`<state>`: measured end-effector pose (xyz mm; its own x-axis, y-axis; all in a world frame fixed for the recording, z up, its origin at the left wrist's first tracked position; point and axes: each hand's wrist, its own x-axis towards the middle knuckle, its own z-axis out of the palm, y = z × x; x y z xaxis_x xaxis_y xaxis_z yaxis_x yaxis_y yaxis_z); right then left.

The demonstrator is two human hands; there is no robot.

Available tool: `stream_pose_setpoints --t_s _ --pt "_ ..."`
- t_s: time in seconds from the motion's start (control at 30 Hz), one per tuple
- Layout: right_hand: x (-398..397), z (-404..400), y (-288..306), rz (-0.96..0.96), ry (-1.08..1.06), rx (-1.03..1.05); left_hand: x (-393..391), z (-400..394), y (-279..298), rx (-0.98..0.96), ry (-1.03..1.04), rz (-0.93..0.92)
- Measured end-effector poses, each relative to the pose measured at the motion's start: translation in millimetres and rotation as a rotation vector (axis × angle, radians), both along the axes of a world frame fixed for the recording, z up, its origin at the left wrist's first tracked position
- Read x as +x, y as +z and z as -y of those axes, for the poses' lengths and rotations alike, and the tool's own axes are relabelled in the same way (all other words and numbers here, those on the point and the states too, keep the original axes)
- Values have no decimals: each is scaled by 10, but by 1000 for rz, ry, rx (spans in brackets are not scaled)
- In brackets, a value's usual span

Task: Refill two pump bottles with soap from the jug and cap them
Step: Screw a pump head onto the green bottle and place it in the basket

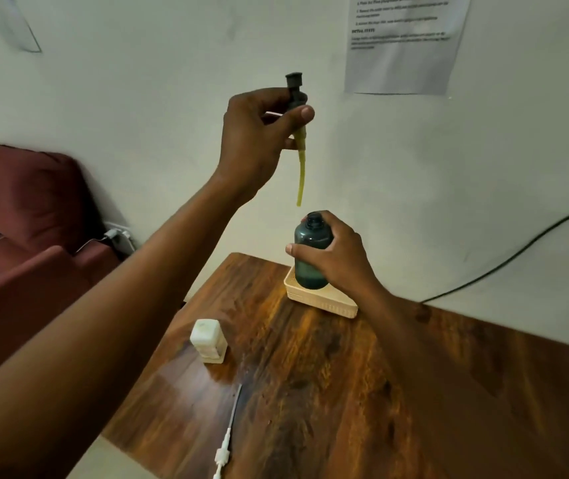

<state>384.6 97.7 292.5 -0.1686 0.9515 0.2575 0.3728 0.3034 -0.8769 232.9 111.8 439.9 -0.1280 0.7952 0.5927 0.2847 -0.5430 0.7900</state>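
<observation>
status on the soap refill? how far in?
Done: both pumps are out, the white pump lying on the table near the white bottle. In hand: left hand holds the dark pump above the green bottle, which the right hand steadies in the tray. Left: capping; no jug visible.

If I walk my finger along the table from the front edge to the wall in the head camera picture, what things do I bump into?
White pump with its tube → white bottle → cream basket with the dark green bottle standing in it, held by the right hand.
</observation>
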Motion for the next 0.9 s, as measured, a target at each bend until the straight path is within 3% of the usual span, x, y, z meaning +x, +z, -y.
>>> stream_pose_setpoints --t_s 0.9 --pt "-46 -46 198 50 -42 5 172 -1 -252 11 21 29"
